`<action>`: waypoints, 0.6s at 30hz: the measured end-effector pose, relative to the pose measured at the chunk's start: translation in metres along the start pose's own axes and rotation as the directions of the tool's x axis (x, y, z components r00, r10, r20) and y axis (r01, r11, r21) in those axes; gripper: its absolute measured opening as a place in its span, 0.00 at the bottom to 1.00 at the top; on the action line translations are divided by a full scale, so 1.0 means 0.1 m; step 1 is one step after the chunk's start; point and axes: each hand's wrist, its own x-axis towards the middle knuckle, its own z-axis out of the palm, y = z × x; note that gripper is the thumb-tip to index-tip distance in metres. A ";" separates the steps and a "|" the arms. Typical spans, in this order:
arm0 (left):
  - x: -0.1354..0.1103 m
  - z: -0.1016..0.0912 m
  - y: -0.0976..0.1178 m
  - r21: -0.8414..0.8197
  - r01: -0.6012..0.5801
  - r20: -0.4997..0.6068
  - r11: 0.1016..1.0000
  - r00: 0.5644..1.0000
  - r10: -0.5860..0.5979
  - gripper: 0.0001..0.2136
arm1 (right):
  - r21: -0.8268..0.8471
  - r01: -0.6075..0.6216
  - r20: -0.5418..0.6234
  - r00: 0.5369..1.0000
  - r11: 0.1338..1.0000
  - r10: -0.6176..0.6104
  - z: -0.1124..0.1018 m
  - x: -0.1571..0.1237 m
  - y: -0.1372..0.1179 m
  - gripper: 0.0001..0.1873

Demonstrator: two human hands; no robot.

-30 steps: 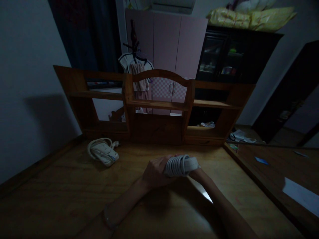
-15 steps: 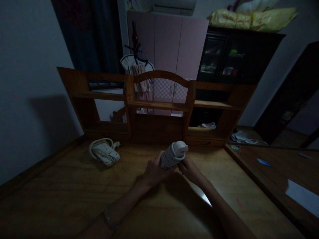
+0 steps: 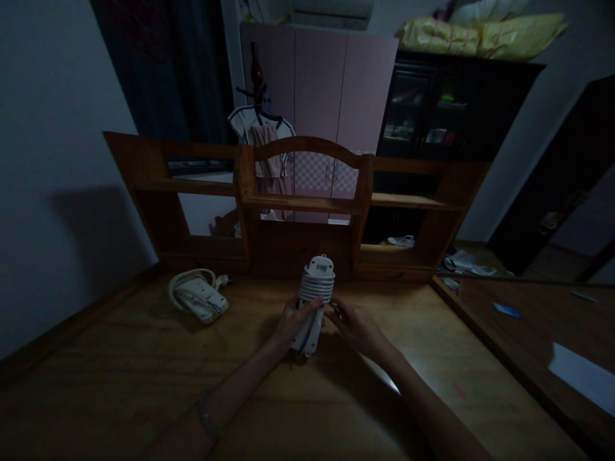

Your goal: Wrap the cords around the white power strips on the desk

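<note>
While L hand (image 3: pixel 294 318) is closed around a white power strip (image 3: pixel 307 331), thumb across the front, R hand (image 3: pixel 358 325) sits just beside it on the R side, fingers bent toward the strip; can't tell if R fingers grip anything, tips partly hidden + dim. Strip is held up in front of the person, approx. mid-view, long axis tilted, far end pointing up/away. Its own cord (image 3: pixel 317 286) is wound in several tight loops around the upper half; small label + dark screw spots visible on the far end. Thin band (image 3: pixel 207 416) on L forearm near wrist.

Below: wooden counter (image 3: pixel 240 390), light brown, w/ bright reflection by R forearm. 2nd power strip (image 3: pixel 209 302), also white, lies on counter to the L, well apart from hands, cord looped over/around its far side, plug toward the R.

At back edge of counter: wooden shelf unit (image 3: pixel 302 203), 3 sections, arched top in the middle. R of counter: brown surface (image 3: pixel 533 346) w/ blue card (image 3: pixel 507 310) and white paper (image 3: pixel 583 378).

Bkgd: pink wardrobe (image 3: pixel 319 83), clothes (image 3: pixel 266 144) hung on a stand in front of it, dark cabinet (image 3: pixel 494 109) w/ yellow bags (image 3: pixel 519 40) on top, dark curtain (image 3: pixel 187 77) far L.
</note>
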 end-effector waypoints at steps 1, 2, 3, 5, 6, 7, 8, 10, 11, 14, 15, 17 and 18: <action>0.01 -0.01 -0.02 -0.028 0.011 -0.007 1.000 1.000 -0.011 0.22 | -0.019 -0.002 -0.004 1.000 1.000 0.002 0.01 0.00 0.02 0.12; 0.03 -0.02 -0.04 -0.053 0.022 -0.013 0.998 1.000 -0.023 0.22 | -0.038 -0.006 -0.008 1.000 0.999 0.005 0.01 0.00 0.04 0.13; 0.05 -0.04 -0.06 -0.076 0.035 -0.020 0.996 0.999 -0.036 0.22 | -0.055 -0.010 -0.013 1.000 0.998 0.010 0.02 -0.01 0.05 0.14; 0.09 -0.07 -0.09 -0.122 0.070 -0.027 0.990 0.997 -0.074 0.22 | -0.079 -0.024 -0.039 0.999 0.997 0.021 0.01 -0.01 0.08 0.14; 0.10 -0.08 -0.10 -0.145 0.090 -0.028 0.985 0.995 -0.095 0.22 | -0.081 -0.031 -0.059 0.998 0.996 0.026 0.01 0.00 0.08 0.14; 0.12 -0.10 -0.11 -0.164 0.113 -0.024 0.980 0.993 -0.118 0.22 | -0.076 -0.036 -0.078 0.997 0.996 0.030 0.01 0.00 0.08 0.15; 0.13 -0.11 -0.12 -0.177 0.136 -0.018 0.975 0.990 -0.141 0.23 | -0.063 -0.039 -0.098 0.995 0.997 0.032 0.01 0.00 0.07 0.16; 0.15 -0.14 -0.14 -0.177 0.172 -0.009 0.969 0.984 -0.176 0.24 | -0.017 -0.036 -0.138 0.990 0.999 0.033 0.00 0.01 0.04 0.18; 0.15 -0.15 -0.15 -0.164 0.184 -0.007 0.969 0.982 -0.188 0.25 | 0.012 -0.032 -0.160 0.986 0.999 0.034 -0.01 0.01 0.03 0.18; 0.17 -0.18 -0.19 -0.101 0.198 0.005 0.975 0.980 -0.198 0.27 | 0.149 -0.045 -0.221 0.972 0.988 0.078 -0.03 0.03 -0.01 0.14; 0.18 -0.18 -0.20 -0.078 0.206 0.001 0.975 0.978 -0.206 0.28 | 0.225 -0.071 -0.218 0.968 0.972 0.121 -0.04 0.04 -0.01 0.11; 0.18 -0.18 -0.20 -0.046 0.240 -0.022 0.970 0.970 -0.241 0.28 | 0.408 -0.147 -0.159 0.960 0.901 0.229 -0.07 0.05 0.00 0.07; 0.18 -0.18 -0.19 -0.041 0.257 -0.036 0.966 0.965 -0.258 0.27 | 0.495 -0.181 -0.117 0.955 0.850 0.271 -0.09 0.06 0.00 0.08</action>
